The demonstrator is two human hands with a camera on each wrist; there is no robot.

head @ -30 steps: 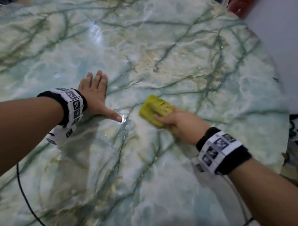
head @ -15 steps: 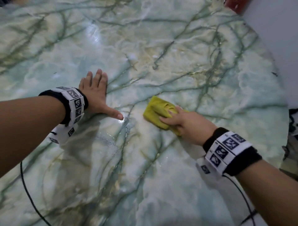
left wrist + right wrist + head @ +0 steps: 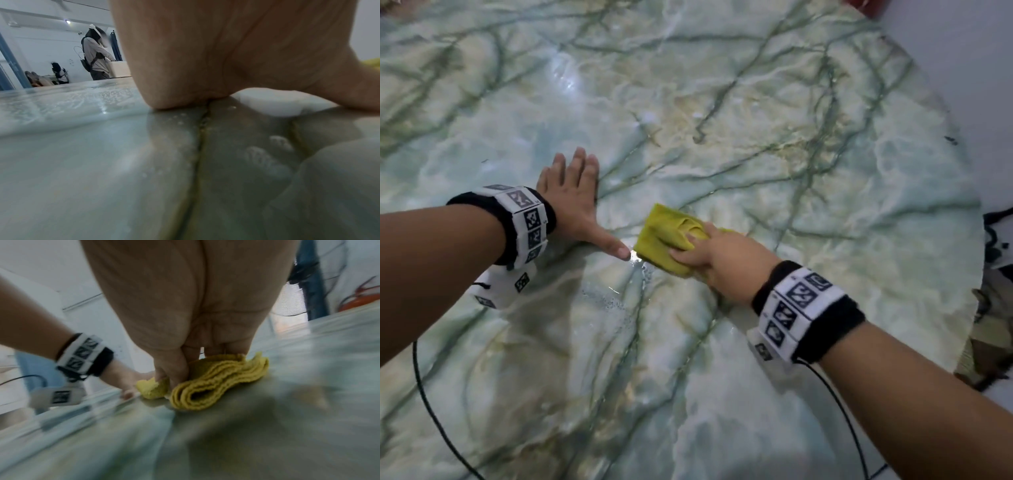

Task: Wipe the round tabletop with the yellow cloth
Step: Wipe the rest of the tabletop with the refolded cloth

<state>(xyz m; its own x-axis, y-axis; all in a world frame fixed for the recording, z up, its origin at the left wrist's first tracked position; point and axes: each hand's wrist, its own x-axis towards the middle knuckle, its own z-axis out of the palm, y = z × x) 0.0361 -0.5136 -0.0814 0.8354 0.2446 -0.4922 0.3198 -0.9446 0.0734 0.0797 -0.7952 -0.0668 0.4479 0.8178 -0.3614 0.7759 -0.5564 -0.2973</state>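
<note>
Wiping step is underway, mid-stroke. Right hand (image 3: 717,255) is bunching the yellow cloth (image 3: 666,236) against the marble counter (image 3: 791,154); its grip is closed around the cloth, thumb and fingers (image 3: 170,369) curling into the folds, palm bearing down from above. The cloth is folded in several layers, lying flat on the counter roughly mid-surface, just beside the left thumb tip, nearly touching it; whether they are actually in contact I cannot tell.

Left hand (image 3: 573,202) is lying flat, fingers straight and together, thumb splayed out toward the cloth, gripping nothing, likely just bracing the body. In the left wrist view the heel of the palm (image 3: 185,73) is pressing onto the stone.

Wet streaks and small droplets (image 3: 606,301) are showing on the counter just nearer the person than the cloth, so that patch is probably damp. The far half and the right rim look drier, though glare is making this hard to judge. Task is partly done at best.

Next move, as a judgement: the stroke is running out of room against the left thumb, so it needs to reverse, or the left hand has to lift clear. Keeping even downward pressure is needed so the folded layers are not sliding apart. Cables (image 3: 431,411) are trailing from both wrist bands over the near edge and could snag on wider sweeps.
</note>
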